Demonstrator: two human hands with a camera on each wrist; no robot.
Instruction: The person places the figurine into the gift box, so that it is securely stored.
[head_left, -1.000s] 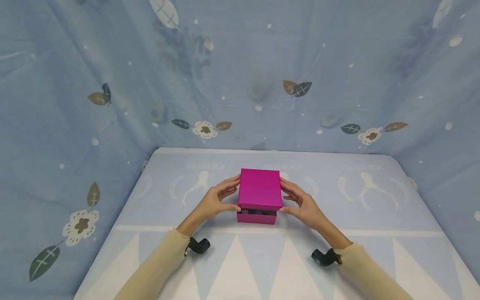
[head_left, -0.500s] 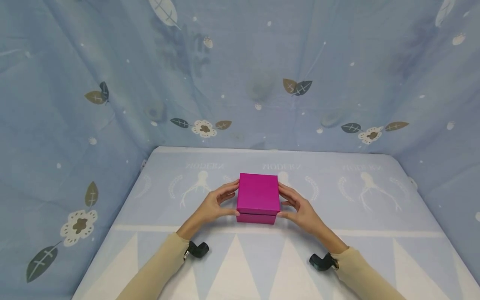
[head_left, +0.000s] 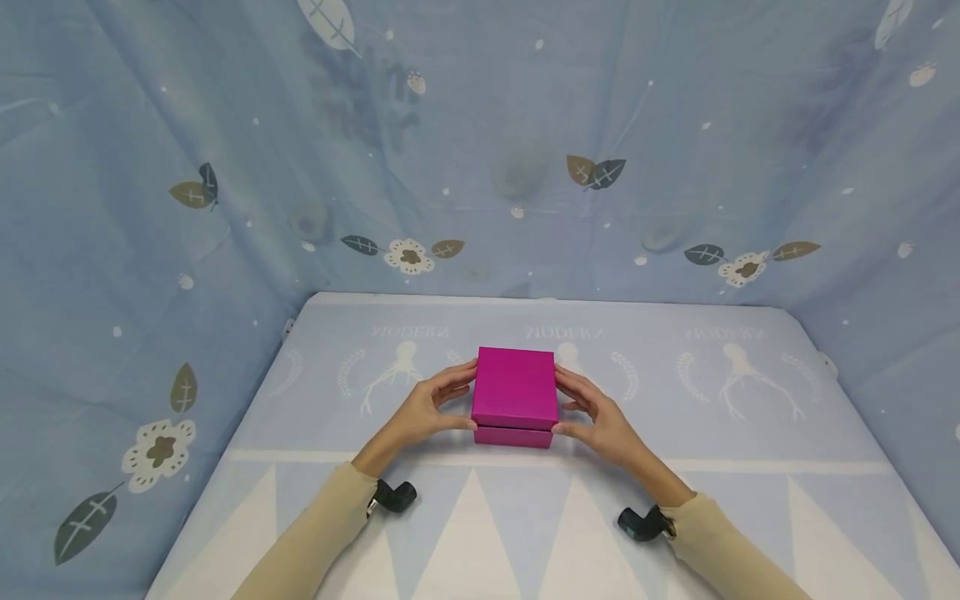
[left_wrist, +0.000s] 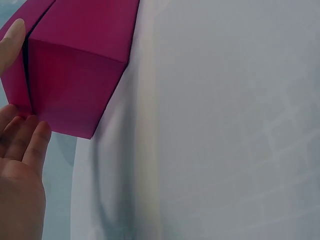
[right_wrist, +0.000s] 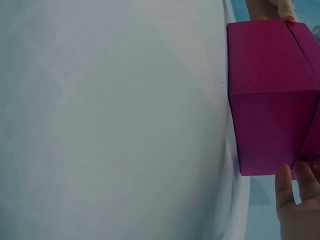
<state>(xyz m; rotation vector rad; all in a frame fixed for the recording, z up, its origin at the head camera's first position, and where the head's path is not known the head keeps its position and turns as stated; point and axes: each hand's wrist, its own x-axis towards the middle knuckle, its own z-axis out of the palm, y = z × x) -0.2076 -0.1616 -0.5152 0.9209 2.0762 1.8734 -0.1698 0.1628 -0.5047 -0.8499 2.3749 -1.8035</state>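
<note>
A magenta square lid sits over the matching box base in the middle of the table. A thin dark seam shows between lid and base in the left wrist view. My left hand holds the lid's left side, thumb at the front corner and fingertips toward the back. On the opposite side, my right hand grips the lid the same way. The right wrist view shows the fingers at the lid's edge. Whatever is inside the box is hidden.
A patterned pale cloth covers the table, and blue printed curtains hang behind it and at both sides. Black wrist-worn cameras stick out at both sleeves.
Both hands have brought the lid down onto the base, closing the wide front gap where dark contents showed one second ago. Over the last half second the hands have barely moved.
</note>
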